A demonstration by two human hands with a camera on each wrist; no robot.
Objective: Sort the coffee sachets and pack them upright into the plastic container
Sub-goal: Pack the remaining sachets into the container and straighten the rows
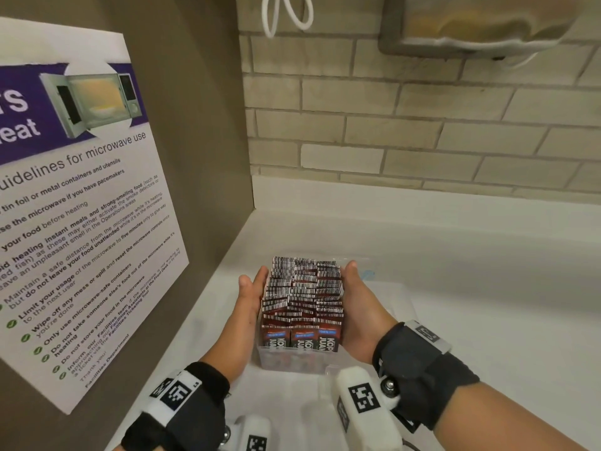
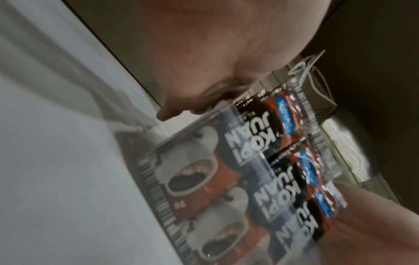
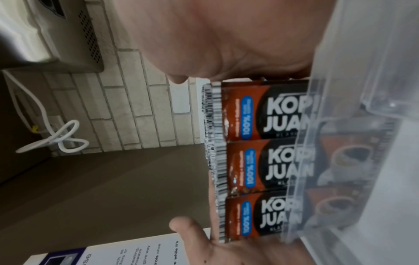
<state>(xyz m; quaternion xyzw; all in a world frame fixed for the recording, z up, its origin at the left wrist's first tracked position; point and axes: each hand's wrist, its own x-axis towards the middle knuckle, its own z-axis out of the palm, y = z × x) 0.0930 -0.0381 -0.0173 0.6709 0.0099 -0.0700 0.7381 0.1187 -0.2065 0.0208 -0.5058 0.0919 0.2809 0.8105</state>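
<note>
1. Your left hand (image 1: 252,296) lies flat, fingers straight, against the left side of the coffee sachets (image 1: 304,301).
2. Your right hand (image 1: 356,302) presses flat on their right side.
3. Between your palms, the sachets stand upright in the plastic container (image 1: 292,361).

Coffee sachets (image 1: 304,294) standing upright in three rows inside plastic container (image 1: 292,361), sitting on counter (image 1: 471,271); left hand (image 1: 250,299) and right hand (image 1: 359,304) flanking.
</note>
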